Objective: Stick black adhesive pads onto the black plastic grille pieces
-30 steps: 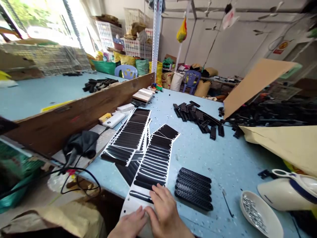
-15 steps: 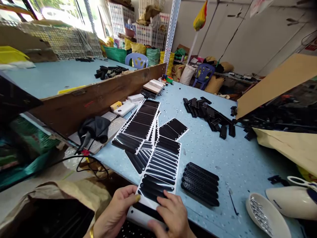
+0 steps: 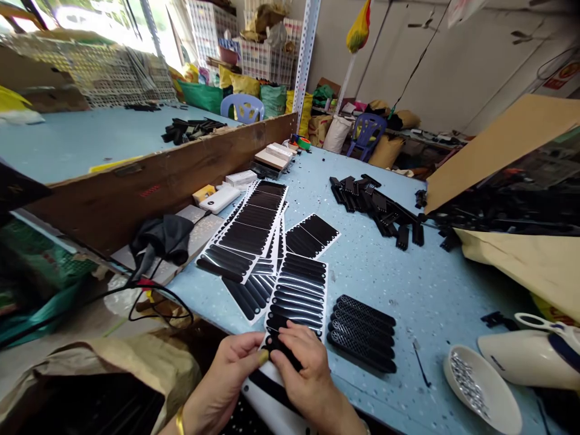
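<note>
A white-backed sheet of glossy black rounded adhesive strips (image 3: 299,293) runs over the table's near edge towards me. My left hand (image 3: 235,368) pinches the sheet's left edge, thumb on top. My right hand (image 3: 310,365) bends over the sheet, its thumb and fingers closing about one black strip (image 3: 286,349); the fingers partly hide it. Below the hands the sheet's bare white backing shows. More strip sheets (image 3: 254,220) lie fanned out beyond. Right of the sheet sits a block of black textured pieces (image 3: 361,333) lined up side by side.
A heap of black pieces (image 3: 376,205) lies farther back on the blue table (image 3: 362,272). At right are a white dish of small metal parts (image 3: 483,389), white-handled scissors (image 3: 539,323) and a cardboard box (image 3: 480,151). A wooden board (image 3: 181,163) borders the left; an open sack (image 3: 104,362) stands below.
My right hand has shifted up the sheet and its thumb has come in close to my left thumb, around a strip. The whole view has swung slightly.
</note>
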Tool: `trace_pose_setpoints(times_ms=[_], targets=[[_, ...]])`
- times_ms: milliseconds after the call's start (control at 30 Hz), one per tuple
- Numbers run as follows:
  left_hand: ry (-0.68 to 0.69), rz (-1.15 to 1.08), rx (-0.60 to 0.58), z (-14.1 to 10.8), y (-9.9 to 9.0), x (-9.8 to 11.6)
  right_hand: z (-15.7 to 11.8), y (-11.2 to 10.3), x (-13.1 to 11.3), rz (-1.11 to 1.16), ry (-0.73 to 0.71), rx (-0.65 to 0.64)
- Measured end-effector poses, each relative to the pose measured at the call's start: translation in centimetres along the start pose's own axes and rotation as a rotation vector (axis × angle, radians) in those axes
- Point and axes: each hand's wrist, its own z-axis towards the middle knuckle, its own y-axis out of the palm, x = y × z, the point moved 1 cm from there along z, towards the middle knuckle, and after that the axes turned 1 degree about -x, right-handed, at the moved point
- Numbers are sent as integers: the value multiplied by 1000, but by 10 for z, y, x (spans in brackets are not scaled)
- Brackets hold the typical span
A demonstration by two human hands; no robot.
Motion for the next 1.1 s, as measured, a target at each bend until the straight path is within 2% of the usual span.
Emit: trace_pose_setpoints(times_ms=[167, 367, 467, 567, 633, 700, 800, 867, 900, 967, 1033, 1100], targets=[[-20, 3, -17, 5, 5, 0, 4, -3, -1, -14, 12, -16], [-25, 21, 47, 4, 7, 0, -2, 0, -7, -59, -38, 23], [-47, 4, 54, 5, 7, -2, 5, -4, -6, 126, 93, -3], [-70, -5, 31, 7, 5, -3, 18, -13, -4, 377, 331, -24], [-57, 40, 35, 13, 2, 3, 31, -28, -2, 492, 453, 70], [4, 132, 81, 24, -2, 14, 45, -55, -3, 552, 477, 253], [186, 406, 193, 51, -10, 35, 58, -108, -7, 585, 345, 597], [335, 763, 266, 73, -14, 46, 56, -140, -10, 532, 257, 755], [393, 930, 295, 83, -16, 50, 52, -150, -11, 467, 240, 755], [461, 1141, 331, 97, -20, 53, 37, -160, -8, 288, 248, 609], [546, 1237, 376, 101, -21, 52, 17, -156, 0, 112, 262, 389], [706, 1321, 471, 93, -16, 49, -3, -146, 9, -16, 249, 247]])
